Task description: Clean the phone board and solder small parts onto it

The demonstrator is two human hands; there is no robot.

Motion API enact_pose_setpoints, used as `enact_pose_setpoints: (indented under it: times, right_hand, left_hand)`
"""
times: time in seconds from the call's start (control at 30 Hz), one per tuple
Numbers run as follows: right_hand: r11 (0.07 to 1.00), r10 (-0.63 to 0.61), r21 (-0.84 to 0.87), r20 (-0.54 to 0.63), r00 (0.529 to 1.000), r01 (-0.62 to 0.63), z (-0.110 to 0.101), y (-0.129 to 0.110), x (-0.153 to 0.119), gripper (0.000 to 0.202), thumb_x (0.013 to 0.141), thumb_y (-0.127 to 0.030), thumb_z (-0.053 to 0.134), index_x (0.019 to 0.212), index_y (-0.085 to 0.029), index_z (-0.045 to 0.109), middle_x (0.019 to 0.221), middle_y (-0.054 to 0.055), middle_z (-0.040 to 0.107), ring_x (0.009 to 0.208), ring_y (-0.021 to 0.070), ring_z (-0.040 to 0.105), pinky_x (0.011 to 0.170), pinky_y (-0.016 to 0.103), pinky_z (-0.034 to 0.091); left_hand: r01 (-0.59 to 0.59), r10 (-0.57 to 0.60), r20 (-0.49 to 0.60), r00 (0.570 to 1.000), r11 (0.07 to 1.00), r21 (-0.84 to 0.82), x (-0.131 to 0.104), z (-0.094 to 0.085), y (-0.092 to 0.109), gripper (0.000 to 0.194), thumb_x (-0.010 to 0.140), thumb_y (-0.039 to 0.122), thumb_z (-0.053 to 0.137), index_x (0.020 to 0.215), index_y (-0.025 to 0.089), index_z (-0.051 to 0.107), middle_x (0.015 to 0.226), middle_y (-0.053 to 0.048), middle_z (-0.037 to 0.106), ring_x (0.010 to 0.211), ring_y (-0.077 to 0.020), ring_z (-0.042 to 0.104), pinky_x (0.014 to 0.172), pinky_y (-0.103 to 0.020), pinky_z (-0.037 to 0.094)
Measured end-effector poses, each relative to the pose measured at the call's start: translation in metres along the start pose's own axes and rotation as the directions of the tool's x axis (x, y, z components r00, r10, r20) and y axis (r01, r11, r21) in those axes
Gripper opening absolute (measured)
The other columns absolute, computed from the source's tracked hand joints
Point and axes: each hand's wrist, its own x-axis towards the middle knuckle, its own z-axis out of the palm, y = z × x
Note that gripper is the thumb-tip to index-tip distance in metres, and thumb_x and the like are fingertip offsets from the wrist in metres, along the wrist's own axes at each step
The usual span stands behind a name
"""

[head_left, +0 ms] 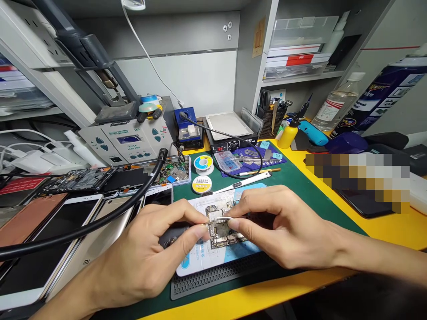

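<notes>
A phone circuit board (220, 242) lies on a white and blue printed mat (195, 263). Over its left edge, my left hand (150, 249) is closed, thumb and index fingertips pinched together; whatever is between them is tiny or hidden. A dark grey object (173, 232) shows partly behind that hand. From the right, my right hand (280, 226) pinches a thin whitish strip (223, 218) above the board. The strip's left end comes close to my left fingertips; whether they touch it I cannot tell.
Phones (73, 235) lie side by side at left, crossed by a thick black hose (133, 200). Behind stand a hot-air station (133, 138), solder wire spools (203, 163) and a heating plate (230, 124). A white brush (243, 182) lies beyond the board; a yellow bottle (288, 134) stands right.
</notes>
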Motion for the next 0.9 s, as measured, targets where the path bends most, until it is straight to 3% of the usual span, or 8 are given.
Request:
enact_pose_setpoints:
  times: [0.33,0.57,0.9]
  right_hand:
    - [0.998,0.061,0.006,0.025,0.998,-0.062,-0.0019,-0.0004,0.0004,0.021,0.093,-0.012,0.063,0.090,-0.007,0.083,0.073,0.005,0.075,0.062,0.0109,0.058,0.058,0.022,0.043]
    - [0.991,0.130,-0.005,0.088,0.988,-0.130,-0.0045,-0.0025,0.0009,0.020,0.092,-0.013,0.063,0.090,-0.010,0.083,0.072,0.003,0.074,0.060,0.0114,0.055,0.055,0.024,0.040]
    - [0.997,0.076,0.014,0.077,0.994,-0.077,-0.0026,-0.0025,0.0026,0.019,0.093,-0.012,0.064,0.085,-0.011,0.081,0.072,0.003,0.074,0.060,0.0099,0.055,0.057,0.022,0.040]
  left_hand:
    - [0.001,-0.001,-0.002,1.000,1.000,-0.020,0.0006,0.0008,-0.0012,0.013,0.102,0.021,0.061,0.100,0.028,0.071,0.076,0.010,0.074,0.061,-0.0049,0.066,0.064,-0.017,0.048]
    - [0.009,-0.009,0.005,1.000,1.000,-0.019,0.0013,0.0011,-0.0007,0.014,0.102,0.021,0.060,0.097,0.025,0.073,0.078,0.005,0.076,0.063,-0.0086,0.068,0.064,-0.021,0.050]
    - [0.032,-0.031,0.022,0.999,0.999,-0.030,0.0008,0.0012,-0.0022,0.016,0.103,0.024,0.058,0.098,0.025,0.074,0.079,0.003,0.077,0.064,-0.0103,0.068,0.064,-0.023,0.050]
